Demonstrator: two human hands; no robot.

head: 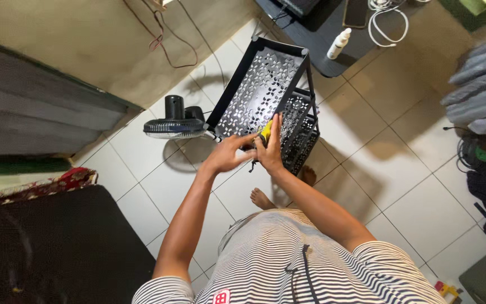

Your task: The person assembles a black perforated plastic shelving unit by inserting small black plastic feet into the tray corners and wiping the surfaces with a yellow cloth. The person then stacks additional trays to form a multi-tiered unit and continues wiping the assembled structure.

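A black metal shelf rack [265,84] with perforated flower-pattern trays stands tilted on the white tiled floor in front of me. My right hand [270,147] grips a small yellow-handled tool [265,131] against the rack's near corner. My left hand [227,153] reaches in beside it, fingers curled at the same corner next to the tool's tip. Whether the left hand holds a small part is hidden. My bare feet [262,198] show below the rack.
A small black fan [174,121] sits on the floor left of the rack. A dark mattress [57,242] lies at lower left. A black table [333,34] at the top carries a white bottle [338,43], a phone and white cable. Clothes and cables pile at the right.
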